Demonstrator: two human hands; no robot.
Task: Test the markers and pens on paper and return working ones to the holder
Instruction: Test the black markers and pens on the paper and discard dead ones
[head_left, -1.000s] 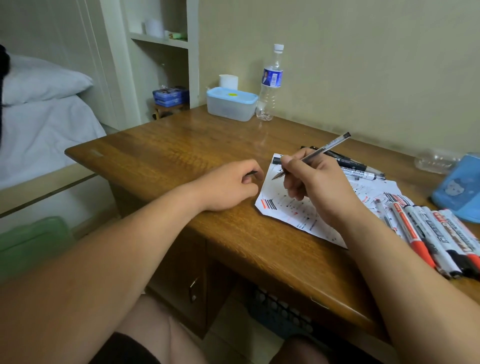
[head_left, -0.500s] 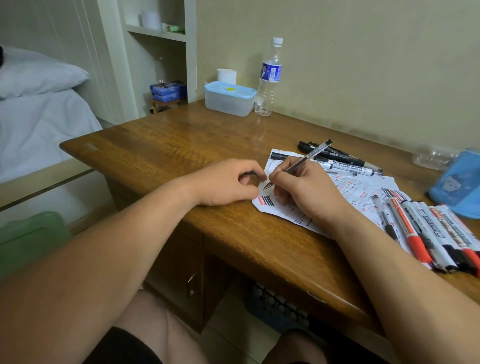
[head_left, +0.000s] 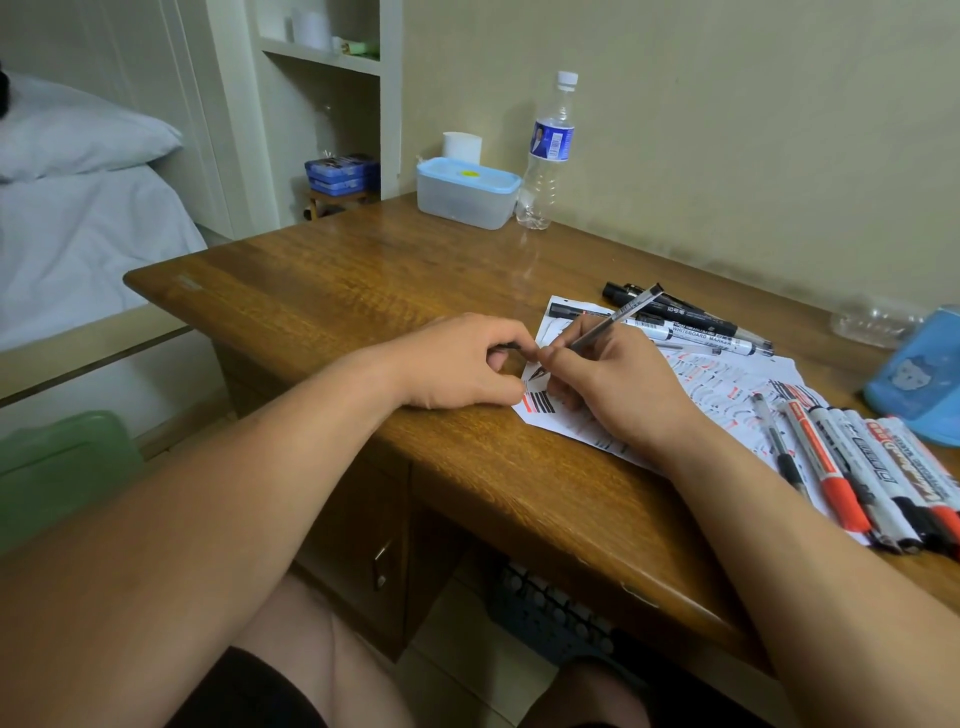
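Pen (head_left: 623, 313) with the clear barrel is gripped in the right hand (head_left: 618, 389). Thumb and fingers are curled tight round the lower barrel, and the tip is pressed onto the near left corner of the paper (head_left: 727, 382), right above some thick black and red bars. The left hand (head_left: 457, 364) is parked on the desk (head_left: 337, 291) at 9 o'clock of that corner. Its fingers are curled in, with a small dark piece (head_left: 506, 346) pinched between thumb and fingertip; what it is can't be made out. The sheet is covered in red and black test squiggles. At 12 o'clock of the paper a bunch of black markers (head_left: 680, 313) is laid flat, and "WHITEBOARD MARKER" can be read on one white barrel. At 4 o'clock a row of markers (head_left: 872, 462) with red and black caps is lined up side by side, partly on the sheet; the print there is too skewed to be read. A blue holder (head_left: 919, 374) with a cartoon bear face is seen at 3 o'clock, cut off by the frame edge. Way back at 11 o'clock a water bottle (head_left: 550, 150) with a blue label is stood beside a clear tub (head_left: 467, 202) with a blue lid; that label is too small to be read.
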